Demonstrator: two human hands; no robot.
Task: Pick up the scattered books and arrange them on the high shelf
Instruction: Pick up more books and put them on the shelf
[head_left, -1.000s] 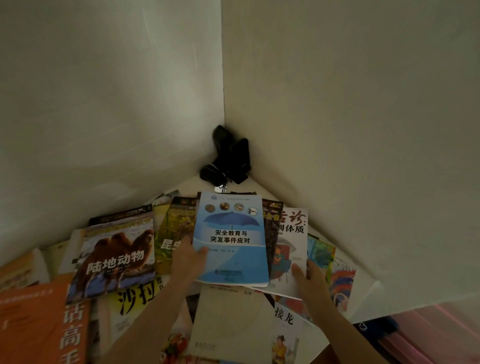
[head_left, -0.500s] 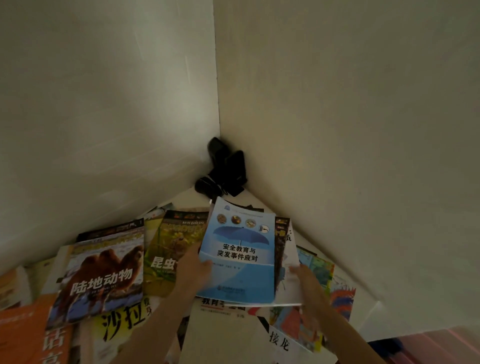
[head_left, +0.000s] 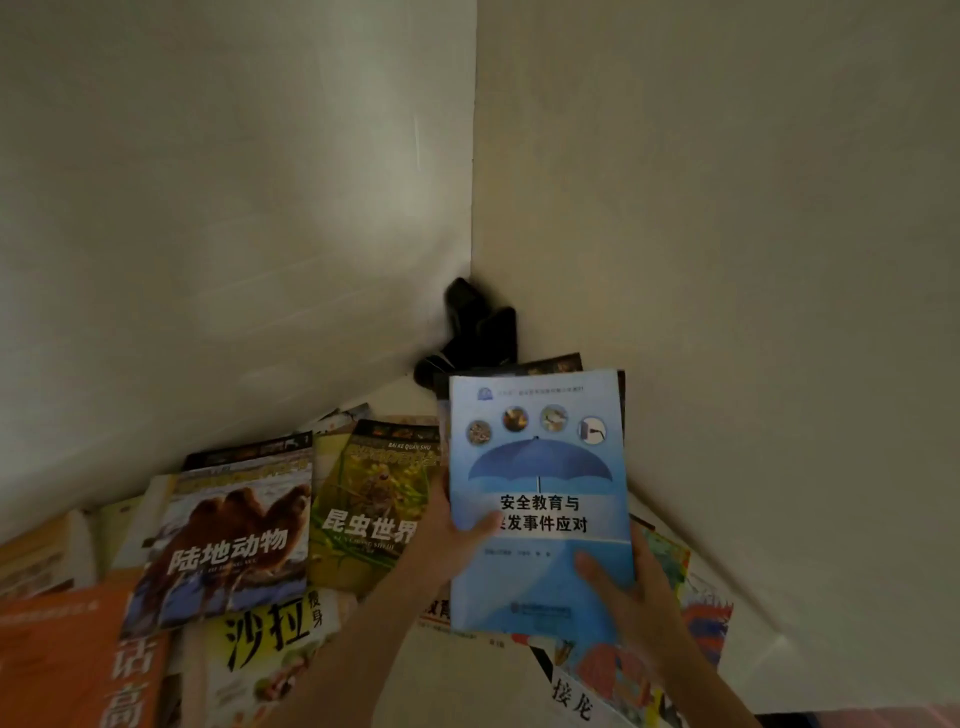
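Head view: I hold the blue book, raised over the scattered pile at the right, left hand pinching its left edge, right hand gripping its near-right corner. Thin softcover: probably light, floppy; support both edges.

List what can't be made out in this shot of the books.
- Books under the blue umbrella book: head view, mostly covered by it and both hands, left hand, right hand.
- Orange book: cut off by the frame's left and bottom edges.
- Black object in the corner: too dark to identify.
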